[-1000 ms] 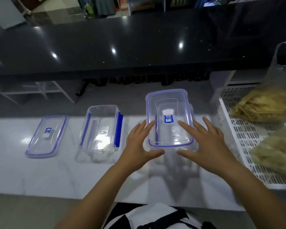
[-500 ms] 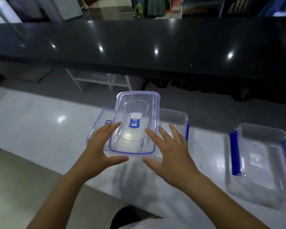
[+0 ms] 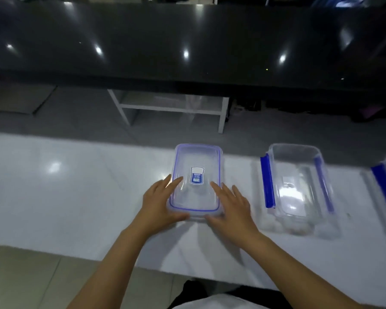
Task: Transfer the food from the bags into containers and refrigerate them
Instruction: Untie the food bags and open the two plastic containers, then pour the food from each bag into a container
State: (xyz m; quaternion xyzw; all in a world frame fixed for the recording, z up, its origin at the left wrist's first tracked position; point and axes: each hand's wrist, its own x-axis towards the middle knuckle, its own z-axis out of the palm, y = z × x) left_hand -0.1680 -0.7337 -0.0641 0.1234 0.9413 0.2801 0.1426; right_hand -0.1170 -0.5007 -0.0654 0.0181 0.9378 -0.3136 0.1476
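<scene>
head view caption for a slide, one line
Left hand and right hand grip a clear blue-rimmed lid at the white counter, beside an open container with blue clips.

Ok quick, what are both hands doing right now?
Left hand: holds the container lid by its left edge.
Right hand: holds the same lid by its right edge.
</scene>
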